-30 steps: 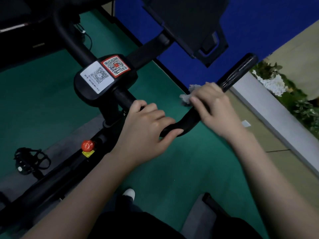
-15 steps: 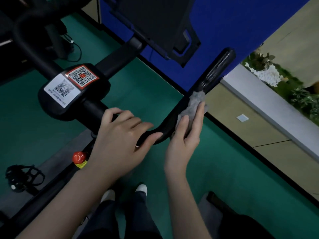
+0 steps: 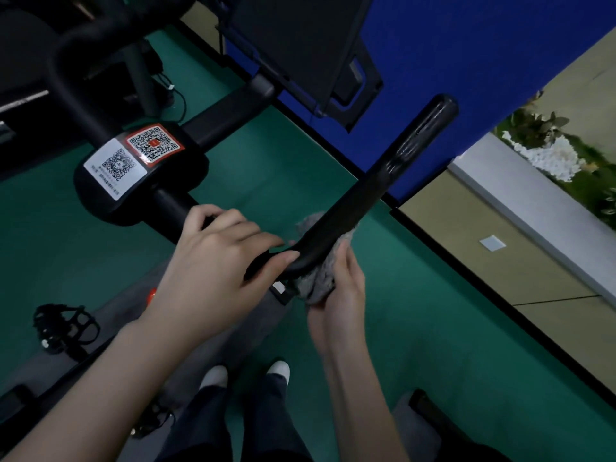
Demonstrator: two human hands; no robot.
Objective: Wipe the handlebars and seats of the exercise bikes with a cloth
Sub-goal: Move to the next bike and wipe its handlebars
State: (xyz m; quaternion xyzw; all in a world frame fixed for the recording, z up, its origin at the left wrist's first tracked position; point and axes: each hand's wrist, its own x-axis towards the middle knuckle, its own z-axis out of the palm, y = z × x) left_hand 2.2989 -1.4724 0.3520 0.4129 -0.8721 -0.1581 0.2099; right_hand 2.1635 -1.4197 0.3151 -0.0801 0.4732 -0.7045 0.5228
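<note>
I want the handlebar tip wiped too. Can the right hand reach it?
Probably: the right hand holds the cloth on the handlebar, and nothing blocks the bar up to its tip.

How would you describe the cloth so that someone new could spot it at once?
Find the black handlebar slanting across the middle of the view. At its lower bend, the right hand holds the cloth wrapped under the bar. It is the only grey, fuzzy thing there, amid smooth black parts.

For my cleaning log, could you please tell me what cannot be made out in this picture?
Head view:
- Part of the cloth: hidden behind the handlebar and the right hand.
- Small print on the sticker: too small.
- Detail of the pedal: too dark.
</note>
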